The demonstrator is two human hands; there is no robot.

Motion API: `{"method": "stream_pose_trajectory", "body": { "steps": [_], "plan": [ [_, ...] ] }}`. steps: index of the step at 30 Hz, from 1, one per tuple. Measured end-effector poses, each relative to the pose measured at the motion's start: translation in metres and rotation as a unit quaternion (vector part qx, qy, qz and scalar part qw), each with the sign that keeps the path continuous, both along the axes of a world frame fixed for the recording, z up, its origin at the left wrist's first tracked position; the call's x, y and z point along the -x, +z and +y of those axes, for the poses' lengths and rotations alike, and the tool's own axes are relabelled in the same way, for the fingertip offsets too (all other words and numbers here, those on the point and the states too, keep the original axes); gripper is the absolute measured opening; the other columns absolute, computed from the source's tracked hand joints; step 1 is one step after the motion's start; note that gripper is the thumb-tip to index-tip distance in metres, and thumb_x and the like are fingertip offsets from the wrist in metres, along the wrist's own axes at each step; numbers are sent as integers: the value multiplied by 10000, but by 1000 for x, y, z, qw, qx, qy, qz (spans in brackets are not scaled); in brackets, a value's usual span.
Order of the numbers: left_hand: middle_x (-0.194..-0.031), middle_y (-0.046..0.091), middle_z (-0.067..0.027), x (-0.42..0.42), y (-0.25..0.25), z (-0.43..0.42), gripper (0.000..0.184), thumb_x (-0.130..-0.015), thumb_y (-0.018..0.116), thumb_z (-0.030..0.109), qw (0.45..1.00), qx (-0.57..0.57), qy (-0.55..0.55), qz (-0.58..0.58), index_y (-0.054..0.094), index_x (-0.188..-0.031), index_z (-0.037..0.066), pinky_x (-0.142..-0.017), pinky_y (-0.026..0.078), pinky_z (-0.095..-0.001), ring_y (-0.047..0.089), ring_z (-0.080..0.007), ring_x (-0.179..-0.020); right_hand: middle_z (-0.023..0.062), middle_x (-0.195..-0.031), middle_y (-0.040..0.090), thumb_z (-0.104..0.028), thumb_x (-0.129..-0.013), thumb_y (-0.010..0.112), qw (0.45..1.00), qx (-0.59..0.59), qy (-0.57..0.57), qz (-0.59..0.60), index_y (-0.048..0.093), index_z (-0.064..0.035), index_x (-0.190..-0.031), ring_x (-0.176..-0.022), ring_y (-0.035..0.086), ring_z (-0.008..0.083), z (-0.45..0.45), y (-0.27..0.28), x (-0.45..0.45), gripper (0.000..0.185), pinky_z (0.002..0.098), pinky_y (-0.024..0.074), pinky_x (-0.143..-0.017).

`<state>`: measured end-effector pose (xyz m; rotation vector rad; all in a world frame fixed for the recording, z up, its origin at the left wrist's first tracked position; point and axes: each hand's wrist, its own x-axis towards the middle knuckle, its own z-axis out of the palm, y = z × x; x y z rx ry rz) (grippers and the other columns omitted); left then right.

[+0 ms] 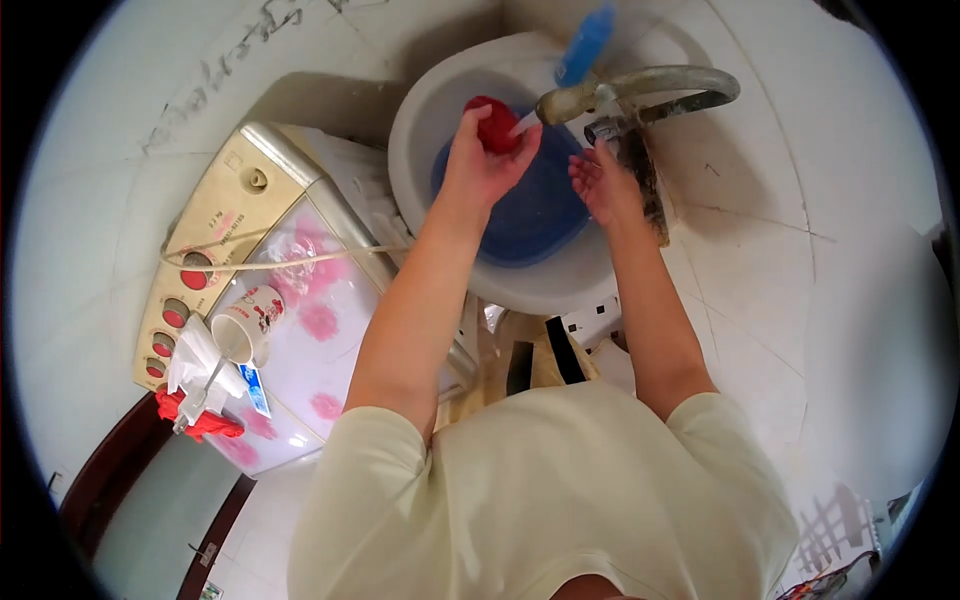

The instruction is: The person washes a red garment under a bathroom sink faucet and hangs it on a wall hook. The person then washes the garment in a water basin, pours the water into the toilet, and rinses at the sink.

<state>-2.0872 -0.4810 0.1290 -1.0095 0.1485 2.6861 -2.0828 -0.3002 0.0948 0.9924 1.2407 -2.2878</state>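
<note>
Water runs from the metal faucet [565, 103] onto a red object [492, 124], which my left hand [488, 165] holds over the sink. What the red object is, I cannot tell for certain. My right hand [607, 185] is empty, its fingers apart and slightly curled, just below the faucet's valve [603, 129]. Both hands are above the white round sink [408, 150]. Inside it sits a blue basin [535, 225], partly hidden by my left hand and forearm.
A blue bottle [585, 48] stands behind the faucet. To the left, a washing machine [345, 330] with red knobs bears a cup [248, 325], white tissue [198, 360], a red cloth [212, 422] and a blue packet [255, 390]. A pale hose [290, 264] crosses it.
</note>
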Motion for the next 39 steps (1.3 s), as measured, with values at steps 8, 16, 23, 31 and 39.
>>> {"method": "stream_pose_trajectory", "body": {
  "steps": [8,16,23,31,39],
  "plan": [
    [-903,532,-121,-13,6,15,404,-799,560,329,988,-148,-25,26,472,-1028,8,-785,497,-355,536,-257,-859,131,-825,584,-242,-845,607,990,42,-132,18,508,13,-988,-699,579,214,0,-41,24,308,318,493,-608],
    [-913,539,-101,-10,15,21,506,-771,615,452,982,-165,-46,83,496,-1020,28,-678,500,-272,529,-213,-861,146,-969,574,-352,-905,471,914,292,-247,133,503,32,-1049,-830,568,252,-26,-52,12,411,356,493,-751],
    [-858,443,-37,-51,9,51,544,-770,652,362,930,-343,-59,121,453,-1147,25,-529,388,-173,427,-138,-739,64,-886,510,-334,-916,446,851,496,-23,168,468,-32,-1139,-766,497,192,-61,-13,-26,376,345,471,-802],
    [-811,429,-12,-81,29,52,504,-748,709,256,873,-425,-36,238,435,-1122,57,-498,378,-167,412,-120,-694,6,-811,447,-307,-919,446,758,587,146,244,443,-88,-1199,-710,437,145,-61,20,-10,356,335,459,-829],
    [-524,309,59,-83,17,30,232,-828,598,314,904,-153,-326,231,474,-757,131,-380,216,-193,295,-67,-444,-44,-539,280,-188,-890,498,898,205,375,101,456,-106,-1069,-481,304,62,-49,87,4,201,231,327,-486]
  ]
}}
